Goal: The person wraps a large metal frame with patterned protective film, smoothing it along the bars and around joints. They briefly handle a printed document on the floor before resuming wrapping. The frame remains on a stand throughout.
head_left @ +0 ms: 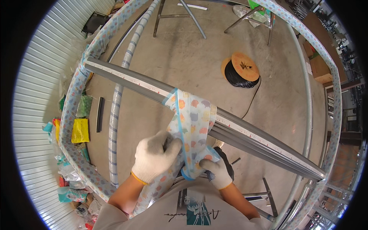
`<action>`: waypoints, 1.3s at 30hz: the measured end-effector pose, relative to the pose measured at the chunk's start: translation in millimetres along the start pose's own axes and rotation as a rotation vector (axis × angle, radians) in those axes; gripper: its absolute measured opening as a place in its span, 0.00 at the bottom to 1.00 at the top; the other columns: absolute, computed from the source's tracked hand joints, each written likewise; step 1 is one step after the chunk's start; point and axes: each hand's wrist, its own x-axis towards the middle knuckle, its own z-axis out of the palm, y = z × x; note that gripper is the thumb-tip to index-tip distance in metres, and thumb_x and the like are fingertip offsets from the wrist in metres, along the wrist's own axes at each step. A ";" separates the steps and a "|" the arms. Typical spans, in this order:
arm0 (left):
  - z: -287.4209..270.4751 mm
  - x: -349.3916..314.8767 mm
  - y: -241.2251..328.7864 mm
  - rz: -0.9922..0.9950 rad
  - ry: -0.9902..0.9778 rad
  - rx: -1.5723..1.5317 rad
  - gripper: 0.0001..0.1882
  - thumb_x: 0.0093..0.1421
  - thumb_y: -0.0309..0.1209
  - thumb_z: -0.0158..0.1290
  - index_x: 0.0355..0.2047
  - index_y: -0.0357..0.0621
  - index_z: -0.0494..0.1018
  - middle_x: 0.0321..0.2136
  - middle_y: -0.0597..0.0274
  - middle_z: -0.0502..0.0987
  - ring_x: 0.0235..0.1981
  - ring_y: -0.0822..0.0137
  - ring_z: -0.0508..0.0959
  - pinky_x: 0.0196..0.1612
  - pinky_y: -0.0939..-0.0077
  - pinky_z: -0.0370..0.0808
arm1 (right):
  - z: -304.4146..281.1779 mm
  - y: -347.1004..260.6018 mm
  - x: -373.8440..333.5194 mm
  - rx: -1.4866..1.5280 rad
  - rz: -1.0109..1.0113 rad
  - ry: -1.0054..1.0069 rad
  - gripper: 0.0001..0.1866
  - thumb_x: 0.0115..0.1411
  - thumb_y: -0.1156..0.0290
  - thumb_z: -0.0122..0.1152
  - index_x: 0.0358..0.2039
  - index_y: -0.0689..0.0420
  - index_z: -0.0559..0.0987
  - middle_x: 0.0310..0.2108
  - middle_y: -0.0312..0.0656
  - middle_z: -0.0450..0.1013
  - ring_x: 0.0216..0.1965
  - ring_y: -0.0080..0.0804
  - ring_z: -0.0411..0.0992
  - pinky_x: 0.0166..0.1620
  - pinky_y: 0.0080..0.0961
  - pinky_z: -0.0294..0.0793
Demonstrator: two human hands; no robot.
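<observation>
The left hand (156, 155) in a white knitted glove is closed around a pale printed fabric strip with small orange, blue and yellow figures (193, 115); its fingers pinch the cloth at the lower left edge. The right hand (216, 171), also in a white glove, grips the lower end of the same strip, where a blue border is folded. The strip hangs over a long grey metal bar with a pale ruled edge (245, 134) and wraps around it near the middle. The bar lies across a large ring frame covered with the same printed cloth (73, 99). On the concrete floor (184, 57) beyond stands a wooden spool of black cable (241, 70).
</observation>
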 end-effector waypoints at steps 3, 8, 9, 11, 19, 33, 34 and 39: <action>5.4 31.9 -18.5 -0.099 -0.002 -0.305 0.14 0.69 0.37 0.58 0.36 0.38 0.83 0.21 0.47 0.82 0.25 0.52 0.87 0.33 0.59 0.83 | -17.2 42.6 26.2 0.300 0.281 0.173 0.22 0.64 0.73 0.67 0.58 0.63 0.81 0.52 0.42 0.81 0.52 0.32 0.81 0.59 0.30 0.78; 70.0 109.0 -134.9 -0.090 -0.083 -0.078 0.19 0.69 0.42 0.54 0.46 0.42 0.86 0.39 0.43 0.88 0.43 0.42 0.87 0.51 0.55 0.83 | -42.9 116.0 113.2 0.216 0.089 0.154 0.18 0.70 0.69 0.61 0.58 0.60 0.81 0.52 0.44 0.81 0.53 0.37 0.81 0.56 0.37 0.81; 93.5 122.2 -163.0 -0.079 -0.174 -0.148 0.20 0.69 0.44 0.54 0.49 0.43 0.86 0.44 0.41 0.88 0.49 0.40 0.86 0.56 0.54 0.81 | -49.2 123.9 130.0 0.156 0.046 0.118 0.18 0.70 0.68 0.61 0.57 0.61 0.81 0.52 0.45 0.82 0.53 0.39 0.81 0.56 0.37 0.81; 145.9 144.5 -210.6 0.365 -0.419 -0.184 0.24 0.68 0.44 0.58 0.57 0.43 0.84 0.52 0.38 0.86 0.56 0.39 0.83 0.60 0.55 0.79 | -57.9 132.0 157.9 -0.034 0.103 0.218 0.18 0.70 0.67 0.62 0.56 0.62 0.82 0.51 0.48 0.82 0.52 0.42 0.81 0.56 0.38 0.81; 181.4 189.5 -259.0 -0.107 -0.673 -1.150 0.29 0.62 0.29 0.68 0.62 0.31 0.79 0.58 0.51 0.84 0.53 0.58 0.86 0.56 0.63 0.83 | -36.8 71.9 179.9 -1.213 0.479 0.212 0.19 0.69 0.62 0.64 0.50 0.65 0.85 0.47 0.60 0.83 0.50 0.56 0.83 0.57 0.43 0.81; -15.2 64.9 -60.8 -0.032 -0.055 -1.660 0.40 0.64 0.35 0.65 0.73 0.34 0.66 0.62 0.43 0.80 0.62 0.47 0.83 0.63 0.53 0.81 | 137.7 -218.1 147.0 -0.937 -0.193 -0.256 0.32 0.65 0.44 0.73 0.44 0.67 0.88 0.34 0.51 0.86 0.40 0.38 0.85 0.45 0.37 0.82; -13.5 68.1 -34.4 -0.031 0.073 -1.230 0.36 0.66 0.35 0.63 0.71 0.35 0.68 0.60 0.44 0.81 0.61 0.49 0.83 0.62 0.54 0.81 | 137.1 -234.9 171.5 -0.975 0.053 -0.434 0.33 0.65 0.44 0.75 0.45 0.68 0.88 0.35 0.45 0.87 0.40 0.31 0.84 0.45 0.35 0.82; 0.3 82.2 0.7 0.060 0.251 -0.884 0.26 0.68 0.31 0.58 0.64 0.32 0.74 0.53 0.46 0.84 0.55 0.59 0.86 0.57 0.64 0.82 | 95.3 -290.9 242.9 -0.823 0.180 -0.447 0.21 0.57 0.65 0.76 0.47 0.68 0.87 0.37 0.43 0.87 0.33 0.31 0.85 0.39 0.28 0.85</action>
